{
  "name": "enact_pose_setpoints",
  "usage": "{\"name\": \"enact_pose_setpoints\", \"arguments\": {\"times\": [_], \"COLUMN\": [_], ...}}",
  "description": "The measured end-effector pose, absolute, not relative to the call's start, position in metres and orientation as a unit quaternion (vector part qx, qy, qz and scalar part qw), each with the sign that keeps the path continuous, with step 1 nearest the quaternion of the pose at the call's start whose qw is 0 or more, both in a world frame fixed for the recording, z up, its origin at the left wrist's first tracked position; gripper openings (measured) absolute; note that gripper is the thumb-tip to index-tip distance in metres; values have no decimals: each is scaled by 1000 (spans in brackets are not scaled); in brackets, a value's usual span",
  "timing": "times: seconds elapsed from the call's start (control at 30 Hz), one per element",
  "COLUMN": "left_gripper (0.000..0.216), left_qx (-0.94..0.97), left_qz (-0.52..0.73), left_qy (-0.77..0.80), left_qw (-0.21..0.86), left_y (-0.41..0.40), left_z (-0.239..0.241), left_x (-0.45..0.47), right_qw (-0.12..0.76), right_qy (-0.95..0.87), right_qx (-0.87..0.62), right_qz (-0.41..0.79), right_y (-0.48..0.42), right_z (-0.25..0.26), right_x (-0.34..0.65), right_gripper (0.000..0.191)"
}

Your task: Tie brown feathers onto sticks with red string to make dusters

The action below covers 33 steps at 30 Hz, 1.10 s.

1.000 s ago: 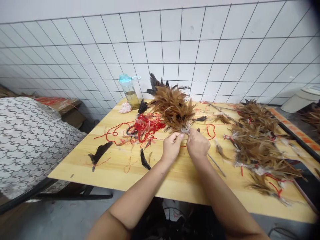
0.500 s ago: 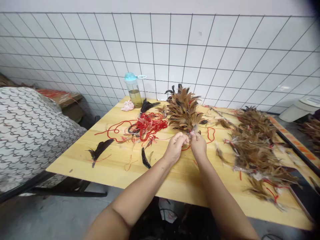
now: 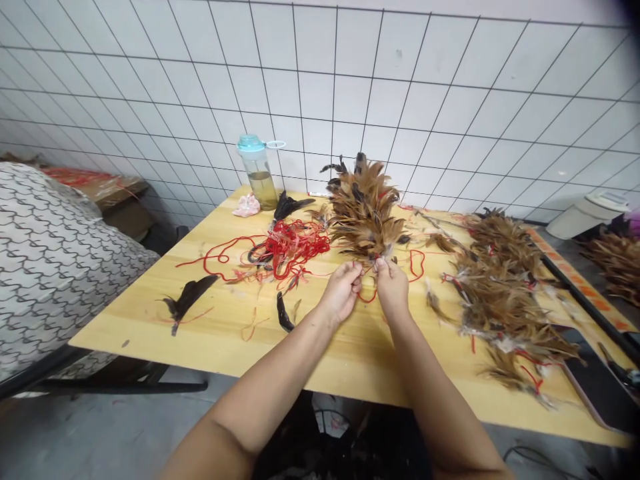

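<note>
**Left hand [image 3: 343, 291] and right hand [image 3: 393, 288] are pinching at the foot of a brown feather bundle [image 3: 365, 215]**

The feather bundle is fanning out at the far middle of the desk [image 3: 210, 340], its plumes pointing toward the tiled wall [image 3: 310, 90] and its pale, tied foot facing the person. Whether the plumes are resting on the wood, one cannot tell.

The right grip is clamping that foot between thumb and forefinger. Just beside it, the left grip is holding thumb and curled fingers together on a thin red thread [image 3: 356, 265]. Below and between the hands, a red cord loop [image 3: 368, 301] is curving; whether it is joining the thread is too small to make out.

To the left of the bundle, a tangled heap of red cord [image 3: 300, 248] is spreading over the desk, with a black tuft [image 3: 290, 205] lying behind it. A clear bottle [image 3: 261, 180] with a blue lid is standing near the far edge, a crumpled pinkish cloth [image 3: 247, 206] sitting just beside it. Nearer the person, a large black feather [image 3: 190, 300] is lying well to the left. On the right, more brown bundles [image 3: 505, 293] are lying in a row, and a dark-screened device [image 3: 600, 383] is resting near the corner.
</note>
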State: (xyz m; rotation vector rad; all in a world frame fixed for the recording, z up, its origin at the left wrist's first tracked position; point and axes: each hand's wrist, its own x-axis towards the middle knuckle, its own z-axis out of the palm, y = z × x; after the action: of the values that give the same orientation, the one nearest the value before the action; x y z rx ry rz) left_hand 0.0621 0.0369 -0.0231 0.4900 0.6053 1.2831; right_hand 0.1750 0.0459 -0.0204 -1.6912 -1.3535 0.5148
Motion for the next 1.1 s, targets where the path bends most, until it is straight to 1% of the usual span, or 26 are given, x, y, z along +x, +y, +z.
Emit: {"name": "enact_pose_setpoints", "arguments": {"times": [0.1, 0.2, 0.3, 0.37, 0.47, 0.53, 0.6, 0.77, 0.87, 0.97, 1.1], "left_gripper": [19, 12, 16, 18, 17, 19, 21, 23, 25, 25, 25], "left_qx": [297, 426, 510, 519, 512, 526, 534, 475, 451, 440, 419], "left_qz": [563, 551, 541, 554, 579, 573, 559, 571, 563, 551, 526], "left_qy": [307, 379, 408, 408, 411, 396, 391, 461, 493, 509, 526], "left_qw": [707, 609, 529, 507, 483, 489, 500, 486, 486, 493, 521], "left_y": [36, 39, 43, 44, 41, 36, 33, 32, 34, 36, 37], "left_z": [-23, -23, -23, -22, -18, -16, -15, -17, -20, -20, -15], "left_x": [66, 65, 61, 57, 55, 55, 56, 57, 54, 49, 45], "right_qw": [412, 362, 294, 263, 250, 247, 243, 236, 229, 218, 243], "right_qy": [-558, -584, -601, -623, -659, -662, -659, -669, -677, -688, -694], "right_qx": [-698, -718, -743, -731, -681, -662, -656, -651, -660, -678, -675], "right_qz": [178, 110, 1, -87, -201, -251, -276, -269, -231, -138, 61], "right_y": [41, 33, 26, 24, 25, 27, 28, 24, 18, 9, 1], "right_z": [-14, -8, -9, -14, -23, -28, -30, -30, -29, -23, -10], "right_x": [172, 166, 161, 160, 162, 163, 162, 147, 135, 126, 127], "right_gripper": [41, 38, 37, 39, 41, 40, 37, 34, 32, 30, 39]}}
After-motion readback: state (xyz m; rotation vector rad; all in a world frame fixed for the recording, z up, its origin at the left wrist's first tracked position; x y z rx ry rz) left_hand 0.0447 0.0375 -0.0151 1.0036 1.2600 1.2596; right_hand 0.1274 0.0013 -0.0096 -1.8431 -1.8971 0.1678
